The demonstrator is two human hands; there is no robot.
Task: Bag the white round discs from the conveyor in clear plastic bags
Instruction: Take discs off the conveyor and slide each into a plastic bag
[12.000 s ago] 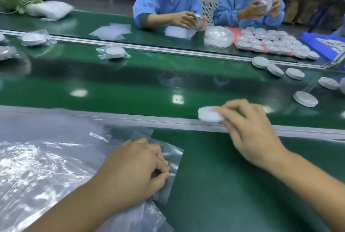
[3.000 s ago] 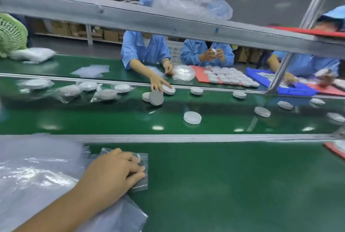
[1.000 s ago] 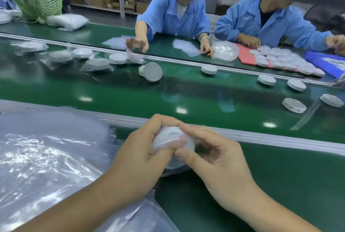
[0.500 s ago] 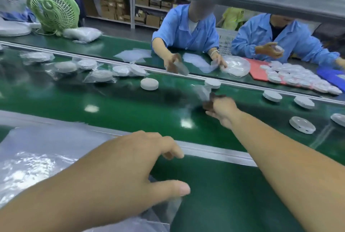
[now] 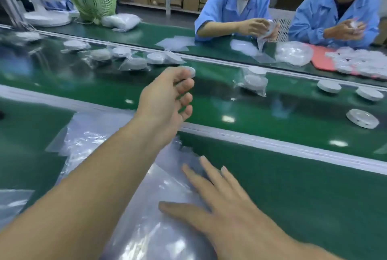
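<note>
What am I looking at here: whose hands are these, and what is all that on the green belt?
This is one view, from a camera worn on a worker's head, looking down at their own bare hands; there is no machine arm. The left hand reaches over the green conveyor, with a white disc at its fingertips. Whether it grips the disc is unclear. The right hand lies flat on a pile of clear plastic bags. On the belt lie bare discs to the right and bagged discs farther left. Two workers in blue coats handle bags opposite.
</note>
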